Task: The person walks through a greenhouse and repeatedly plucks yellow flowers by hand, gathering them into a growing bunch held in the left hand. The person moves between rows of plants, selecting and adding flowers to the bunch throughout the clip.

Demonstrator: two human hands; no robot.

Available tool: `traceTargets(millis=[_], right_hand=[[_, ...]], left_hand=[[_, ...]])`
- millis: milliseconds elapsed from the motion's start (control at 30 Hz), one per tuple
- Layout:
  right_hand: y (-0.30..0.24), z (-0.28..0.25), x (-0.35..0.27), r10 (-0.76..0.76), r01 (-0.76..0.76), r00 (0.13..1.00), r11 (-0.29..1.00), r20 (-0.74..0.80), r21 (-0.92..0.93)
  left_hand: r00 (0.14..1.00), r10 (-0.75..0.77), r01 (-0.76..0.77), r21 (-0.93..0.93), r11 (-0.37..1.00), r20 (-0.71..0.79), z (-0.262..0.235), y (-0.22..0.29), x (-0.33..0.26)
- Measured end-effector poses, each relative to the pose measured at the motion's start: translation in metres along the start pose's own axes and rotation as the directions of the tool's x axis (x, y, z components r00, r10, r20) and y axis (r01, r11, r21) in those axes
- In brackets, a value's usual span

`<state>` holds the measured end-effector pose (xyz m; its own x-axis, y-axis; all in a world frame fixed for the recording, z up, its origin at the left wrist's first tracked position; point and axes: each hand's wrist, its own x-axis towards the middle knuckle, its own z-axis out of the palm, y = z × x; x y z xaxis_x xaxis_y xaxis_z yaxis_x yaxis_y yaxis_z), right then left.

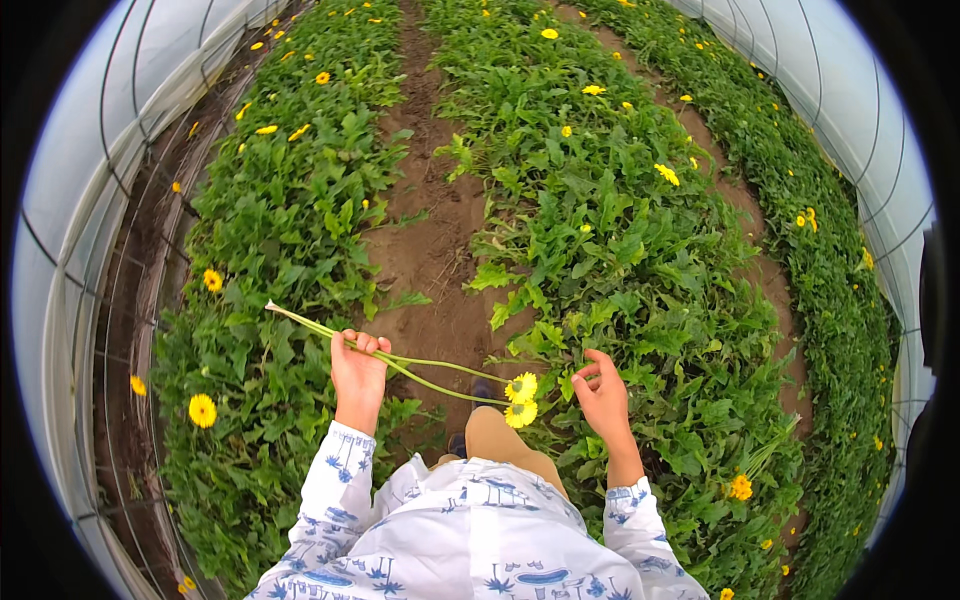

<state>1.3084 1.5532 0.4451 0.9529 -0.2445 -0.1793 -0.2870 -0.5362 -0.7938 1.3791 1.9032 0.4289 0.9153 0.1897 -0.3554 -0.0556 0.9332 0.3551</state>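
My left hand [358, 380] is closed around the stems of two yellow gerbera daisies [521, 413]. Their pale stem ends stick out past the fingers to the upper left. Both flower heads hang close together to the right, in front of my knee. My right hand [606, 402] is empty, its fingers bent and the thumb a little apart from them. It hovers over the leafy gerbera bed [640, 260] on the right, a short way from the two flower heads.
A bare soil path [425, 240] runs ahead between the beds. Another leafy bed [290, 190] with yellow blooms lies to the left. Several loose stems [770, 450] with orange-yellow heads [740, 487] rest on the right bed. Plastic greenhouse walls [90, 130] curve along both sides.
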Motion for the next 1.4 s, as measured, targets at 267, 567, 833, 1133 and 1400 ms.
traceTargets(millis=[267, 567, 833, 1133, 1400], right_hand=[[0.012, -0.014, 0.133, 0.076, -0.071, 0.988, 0.997, -0.132, 0.043], [0.013, -0.027, 0.250, 0.185, -0.163, 0.963, 0.979, -0.194, 0.126], [0.010, -0.012, 0.324, 0.329, -0.294, 0.898, 0.943, -0.291, 0.158], [-0.035, 0.036, 0.419, 0.529, -0.491, 0.739, 0.847, -0.417, 0.203], [-0.089, 0.085, 0.489, 0.568, -0.563, 0.738, 0.816, -0.364, 0.130]], left_hand=[[0.992, -0.123, 0.119, 0.088, 0.989, 0.040, 0.083, -0.059, 0.136], [0.973, -0.230, 0.230, 0.178, 0.957, -0.023, 0.172, -0.113, 0.255], [0.942, -0.333, 0.312, 0.280, 0.908, 0.032, 0.226, -0.150, 0.390], [0.841, -0.540, 0.515, 0.332, 0.790, -0.020, 0.278, -0.202, 0.568], [0.761, -0.645, 0.602, 0.450, 0.660, -0.072, 0.307, -0.224, 0.675]])
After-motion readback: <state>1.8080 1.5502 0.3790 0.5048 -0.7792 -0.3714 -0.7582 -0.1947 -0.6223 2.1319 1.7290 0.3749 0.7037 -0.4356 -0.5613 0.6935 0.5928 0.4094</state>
